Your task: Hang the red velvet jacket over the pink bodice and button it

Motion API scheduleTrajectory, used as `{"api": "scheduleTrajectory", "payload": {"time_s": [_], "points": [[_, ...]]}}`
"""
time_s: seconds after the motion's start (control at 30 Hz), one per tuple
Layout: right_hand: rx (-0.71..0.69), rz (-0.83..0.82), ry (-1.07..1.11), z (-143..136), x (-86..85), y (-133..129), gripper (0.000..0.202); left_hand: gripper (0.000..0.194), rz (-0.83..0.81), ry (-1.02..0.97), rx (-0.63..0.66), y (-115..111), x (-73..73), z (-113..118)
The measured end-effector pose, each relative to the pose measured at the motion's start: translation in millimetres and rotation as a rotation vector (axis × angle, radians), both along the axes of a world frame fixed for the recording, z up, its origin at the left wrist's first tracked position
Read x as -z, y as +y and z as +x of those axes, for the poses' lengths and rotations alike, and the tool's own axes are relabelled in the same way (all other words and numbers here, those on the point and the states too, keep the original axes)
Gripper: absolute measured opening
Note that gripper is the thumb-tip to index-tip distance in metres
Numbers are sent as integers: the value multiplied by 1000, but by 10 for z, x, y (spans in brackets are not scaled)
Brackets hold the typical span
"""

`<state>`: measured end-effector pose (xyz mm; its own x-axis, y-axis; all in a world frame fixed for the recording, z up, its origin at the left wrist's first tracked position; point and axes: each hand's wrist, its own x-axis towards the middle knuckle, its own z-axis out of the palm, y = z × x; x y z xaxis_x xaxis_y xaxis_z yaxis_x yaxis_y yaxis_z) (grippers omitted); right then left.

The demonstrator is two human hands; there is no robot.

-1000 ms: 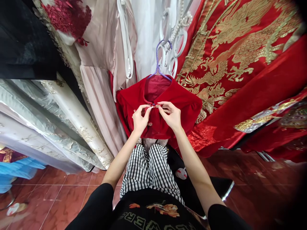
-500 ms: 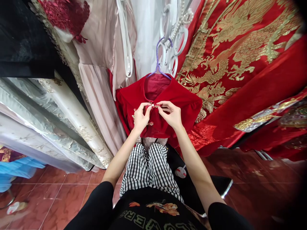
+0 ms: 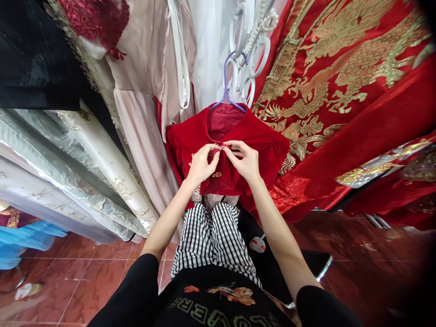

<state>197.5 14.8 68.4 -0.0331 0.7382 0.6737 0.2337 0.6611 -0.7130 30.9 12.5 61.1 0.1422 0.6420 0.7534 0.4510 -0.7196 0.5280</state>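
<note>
A red velvet jacket (image 3: 265, 136) hangs in front of me on a purple hanger (image 3: 226, 81). At its collar opening is a small ornate front fastener (image 3: 222, 146), gold and red with pale beads. My left hand (image 3: 203, 164) pinches one side of this fastener between thumb and forefinger. From the other side my right hand (image 3: 246, 160) pinches it too, and the fingertips of both hands nearly meet. The fingers partly hide the fastener, so I cannot tell whether it is joined. A second gold ornament (image 3: 217, 174) lies lower on the jacket front.
Pale pink (image 3: 136, 118) and white gowns (image 3: 109, 154) hang at left. A red cloth with gold dragon embroidery (image 3: 327, 81) hangs at right. White rings (image 3: 256, 56) hold the hanger. Below are my checked trousers (image 3: 211, 245) and a red tiled floor (image 3: 78, 277).
Both hands have drawn closer together at the fastener, the left moving slightly right. The fastener is now more covered by fingers. The view has shifted a little.
</note>
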Motion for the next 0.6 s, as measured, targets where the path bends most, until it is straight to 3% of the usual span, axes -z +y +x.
{"api": "scheduleTrajectory", "payload": {"time_s": [0.37, 0.6], "points": [[39, 13, -11, -22, -73, 33, 27, 8, 112, 215, 10, 129, -170, -101], [4, -14, 16, -18, -106, 40, 27, 12, 128, 266, 87, 184, -236, -166]]}}
